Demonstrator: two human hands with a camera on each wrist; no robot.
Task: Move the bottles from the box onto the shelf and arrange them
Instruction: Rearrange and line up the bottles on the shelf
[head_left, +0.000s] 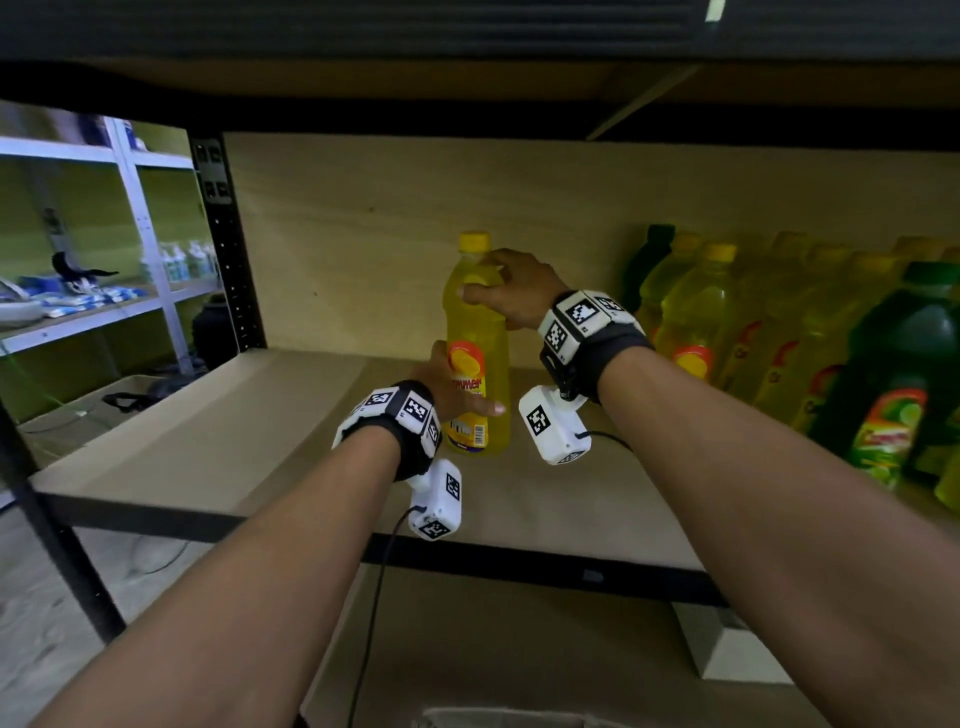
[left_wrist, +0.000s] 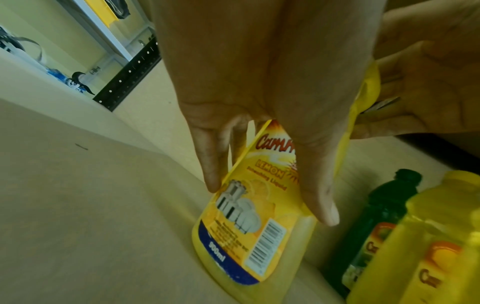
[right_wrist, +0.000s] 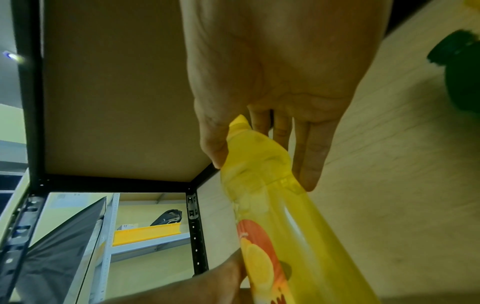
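Note:
A yellow lemon dish-liquid bottle (head_left: 475, 343) stands upright on the wooden shelf board (head_left: 218, 436), left of the other bottles. My left hand (head_left: 452, 389) grips its lower body around the label (left_wrist: 259, 216), thumb in front and fingers behind. My right hand (head_left: 511, 291) holds the bottle's shoulder just under the yellow cap (head_left: 474, 241). In the right wrist view the thumb and fingers (right_wrist: 309, 156) sit on either side of the neck (right_wrist: 257, 152). The box is not in view.
A row of yellow and dark green bottles (head_left: 779, 332) fills the right part of the shelf. A black upright post (head_left: 226, 244) marks the shelf's left end, with bare board between it and the held bottle. Another grey rack (head_left: 104, 306) stands further left.

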